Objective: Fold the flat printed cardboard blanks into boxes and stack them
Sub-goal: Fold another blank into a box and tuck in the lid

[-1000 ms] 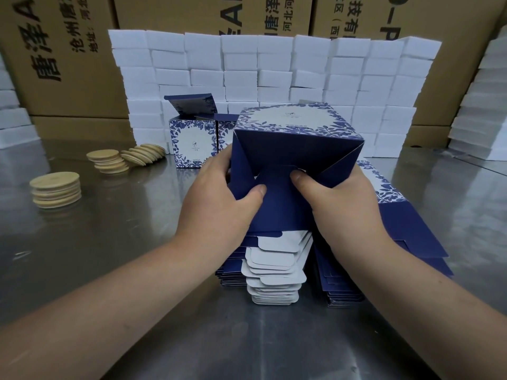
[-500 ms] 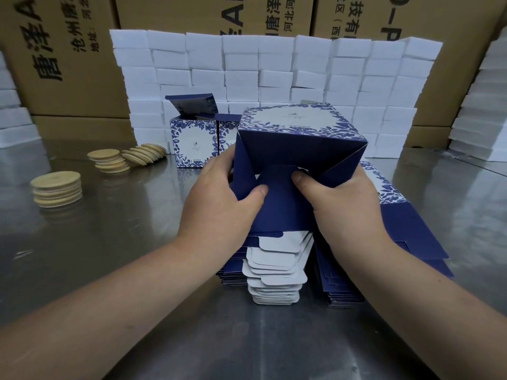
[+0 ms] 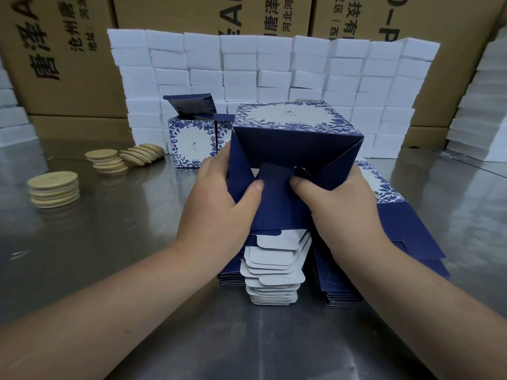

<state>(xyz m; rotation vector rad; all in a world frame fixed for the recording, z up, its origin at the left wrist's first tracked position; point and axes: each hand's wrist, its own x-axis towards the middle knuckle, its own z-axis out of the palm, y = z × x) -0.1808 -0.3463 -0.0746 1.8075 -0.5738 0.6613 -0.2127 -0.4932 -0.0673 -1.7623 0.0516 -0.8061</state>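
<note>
Gripping the box (image 3: 290, 122) in your left hand (image 3: 219, 207) and right hand (image 3: 340, 209) above the blank stack (image 3: 274, 272), press both thumbs evenly onto its flaps (image 3: 274, 209).

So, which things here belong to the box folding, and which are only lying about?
For the job: half-folded blue-and-white printed cardboard box, gripped by left hand and right hand; pile of flat blue cardboard blanks beneath; folded blue floral boxes behind.
Lying about: stacks of round tan discs; wall of white blocks; brown shipping cartons.
</note>
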